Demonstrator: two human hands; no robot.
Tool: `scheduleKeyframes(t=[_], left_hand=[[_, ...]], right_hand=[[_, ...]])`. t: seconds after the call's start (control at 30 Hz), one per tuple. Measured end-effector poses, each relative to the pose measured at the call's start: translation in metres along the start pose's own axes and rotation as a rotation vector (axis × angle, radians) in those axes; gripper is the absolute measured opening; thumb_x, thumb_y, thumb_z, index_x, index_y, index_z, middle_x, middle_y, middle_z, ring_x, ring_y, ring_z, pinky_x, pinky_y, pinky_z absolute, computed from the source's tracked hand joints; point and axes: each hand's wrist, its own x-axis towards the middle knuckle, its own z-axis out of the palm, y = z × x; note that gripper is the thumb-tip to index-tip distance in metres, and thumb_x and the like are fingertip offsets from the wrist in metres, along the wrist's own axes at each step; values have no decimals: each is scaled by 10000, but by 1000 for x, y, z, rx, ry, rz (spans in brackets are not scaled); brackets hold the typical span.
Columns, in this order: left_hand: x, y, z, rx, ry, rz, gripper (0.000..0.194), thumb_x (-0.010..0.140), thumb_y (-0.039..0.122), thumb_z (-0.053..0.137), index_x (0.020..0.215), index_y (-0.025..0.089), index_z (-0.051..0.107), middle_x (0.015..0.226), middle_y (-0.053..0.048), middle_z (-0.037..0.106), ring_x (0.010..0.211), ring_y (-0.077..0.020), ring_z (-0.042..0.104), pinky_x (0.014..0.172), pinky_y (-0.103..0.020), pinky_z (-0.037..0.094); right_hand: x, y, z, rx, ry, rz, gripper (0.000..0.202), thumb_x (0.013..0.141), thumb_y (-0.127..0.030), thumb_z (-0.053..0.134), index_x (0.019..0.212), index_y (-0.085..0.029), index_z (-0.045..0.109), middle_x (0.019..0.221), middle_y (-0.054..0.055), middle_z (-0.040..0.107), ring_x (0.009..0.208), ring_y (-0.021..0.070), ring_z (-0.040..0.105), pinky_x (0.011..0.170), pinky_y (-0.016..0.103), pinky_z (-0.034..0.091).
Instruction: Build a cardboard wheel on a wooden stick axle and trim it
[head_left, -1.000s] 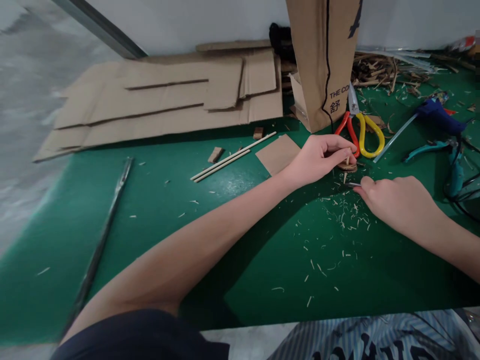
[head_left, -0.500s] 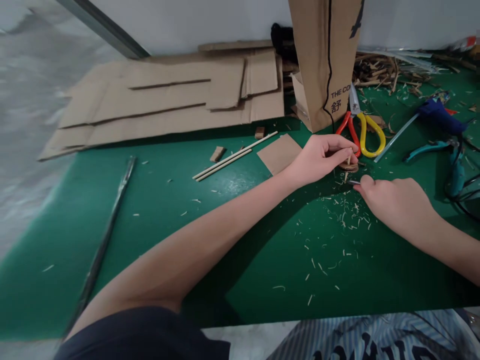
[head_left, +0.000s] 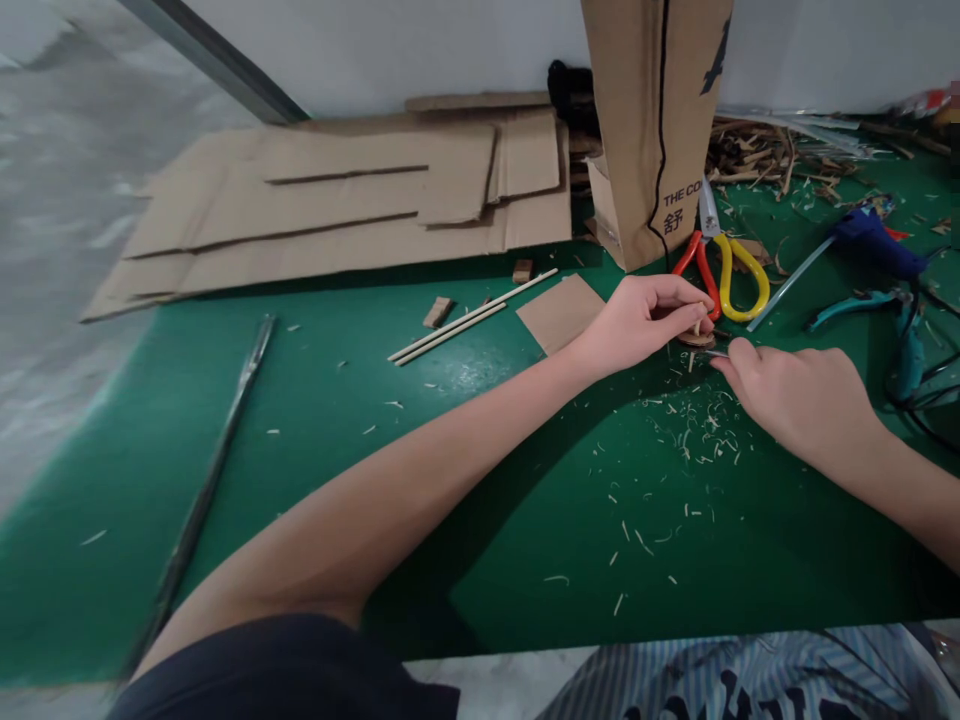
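Note:
My left hand is closed in a pinch on a short thin wooden stick. A small round cardboard disc sits at the stick, just below those fingertips. Close on the right, my right hand is closed around a tool mostly hidden in the fist. Only its thin metal blade shows, pointing left toward the stick and disc. Pale wood shavings lie scattered on the green table beneath both hands. Scissors with red and yellow handles lie just behind my left fingertips.
Two thin wooden sticks and a square cardboard piece lie left of my hands. A tall cardboard box stands behind, beside flat cardboard sheets. To the right are a blue glue gun and teal-handled pliers.
My right hand and the blade have moved slightly up and right, closer to the disc. The left hand keeps its pinch on the stick. The whole view has shifted a little.

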Motion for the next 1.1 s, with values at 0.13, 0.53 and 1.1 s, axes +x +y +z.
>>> scheduleKeyframes(t=[0.13, 0.53, 1.1], left_hand=[[0, 1, 0, -2, 4, 6, 141, 889, 231, 621, 907, 119, 704, 856, -80, 766, 794, -127, 723, 749, -242, 601], [0, -2, 0, -10, -1, 11, 123, 892, 235, 621, 891, 129, 684, 855, -74, 755, 793, -120, 722, 762, -248, 594], [0, -2, 1, -45, -2, 29, 110, 889, 215, 625, 874, 120, 679, 842, -78, 760, 788, -123, 725, 762, -251, 601]], right_hand=[[2, -2, 1, -3, -20, 5, 485, 1058, -349, 230, 887, -142, 634, 545, 78, 627, 451, 168, 584, 500, 296, 110], [-5, -5, -4, 5, -123, -81, 472, 1047, -326, 236, 864, -146, 633, 536, 91, 641, 450, 211, 623, 471, 308, 100], [2, -6, -3, 28, -142, -47, 470, 1053, -350, 241, 923, -140, 642, 548, 104, 651, 479, 214, 626, 502, 292, 135]])
